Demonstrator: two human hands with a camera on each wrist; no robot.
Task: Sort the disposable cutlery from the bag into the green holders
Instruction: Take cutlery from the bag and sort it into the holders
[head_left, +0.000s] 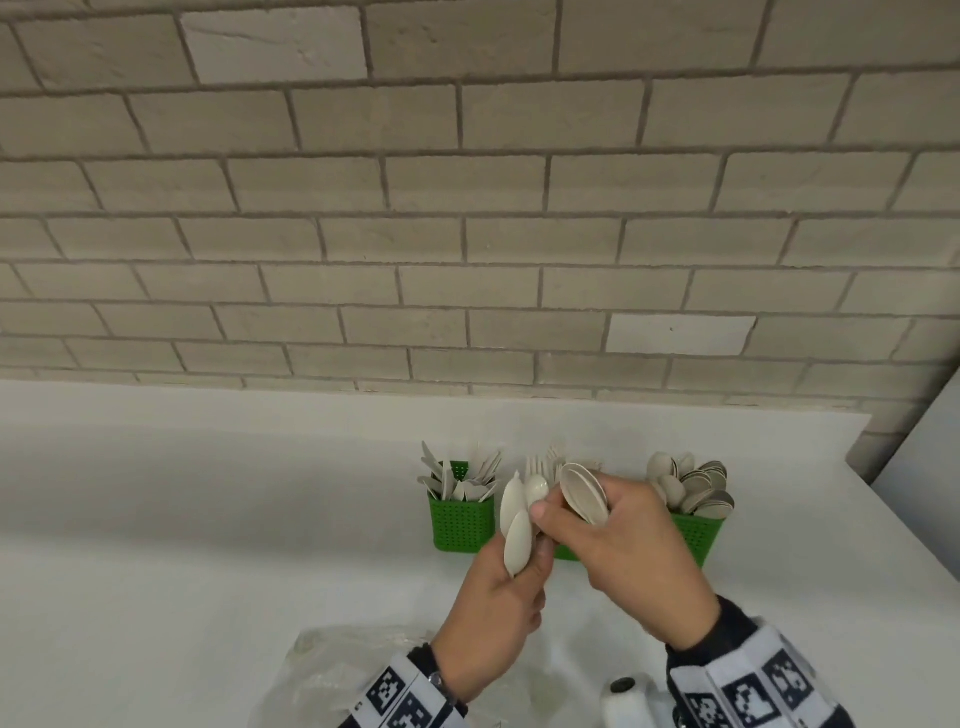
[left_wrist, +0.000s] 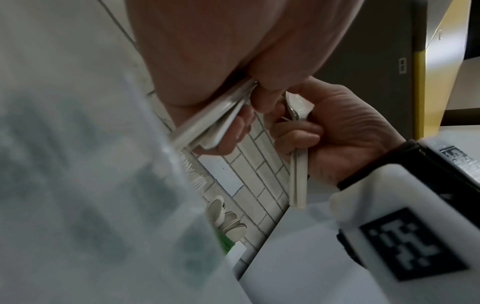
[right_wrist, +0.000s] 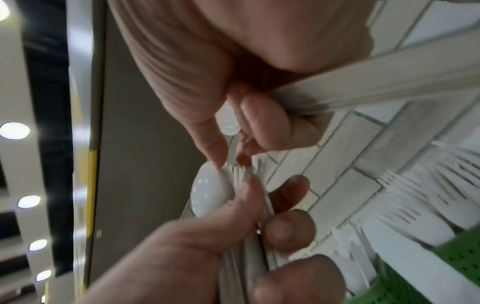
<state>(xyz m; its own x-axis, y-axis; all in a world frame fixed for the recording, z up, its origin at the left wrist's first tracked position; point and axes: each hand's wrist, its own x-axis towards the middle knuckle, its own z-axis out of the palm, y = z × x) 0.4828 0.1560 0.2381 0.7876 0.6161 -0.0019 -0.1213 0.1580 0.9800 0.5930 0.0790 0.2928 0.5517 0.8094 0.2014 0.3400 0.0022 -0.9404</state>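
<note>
The right hand (head_left: 631, 540), fingers curled round a few spoons (head_left: 584, 491) with bowls up, hangs just near of the right green holder (head_left: 693, 532), already full of spoons. The left hand (head_left: 501, 608) clutches a mixed bundle (head_left: 517, 525), handles down, beside the left holder (head_left: 460, 522).

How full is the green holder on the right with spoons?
Crowded: the right green holder has many spoon bowls packed above its rim. How deep the handles go cannot be seen.
</note>
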